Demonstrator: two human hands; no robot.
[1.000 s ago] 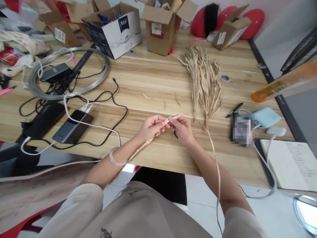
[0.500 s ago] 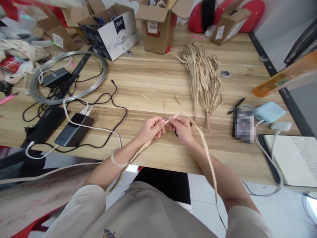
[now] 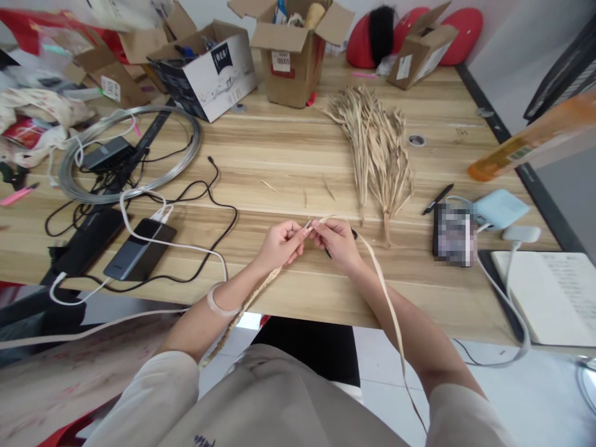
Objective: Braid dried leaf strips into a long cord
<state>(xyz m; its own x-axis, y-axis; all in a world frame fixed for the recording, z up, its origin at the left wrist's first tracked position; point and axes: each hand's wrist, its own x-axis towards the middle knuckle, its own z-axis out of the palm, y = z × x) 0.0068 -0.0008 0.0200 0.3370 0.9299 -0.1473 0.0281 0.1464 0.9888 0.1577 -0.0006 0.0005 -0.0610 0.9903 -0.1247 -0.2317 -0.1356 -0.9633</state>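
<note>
The left hand (image 3: pixel 283 243) pinches the braided cord (image 3: pixel 262 287), which trails toward seven o'clock; the right hand (image 3: pixel 336 241) appears closed on the pale strip (image 3: pixel 386 288), which hangs toward five o'clock. A slackened pinch could loosen the plaiting; a hard tug could split the strip.

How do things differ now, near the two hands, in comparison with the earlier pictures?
The loose pale strip has swung inward, closer to the right hand, and more of the dark-handled tool shows past that hand. Nothing was visibly let go: the left hand still holds the braided strip. The dried leaves stayed in place.
</note>
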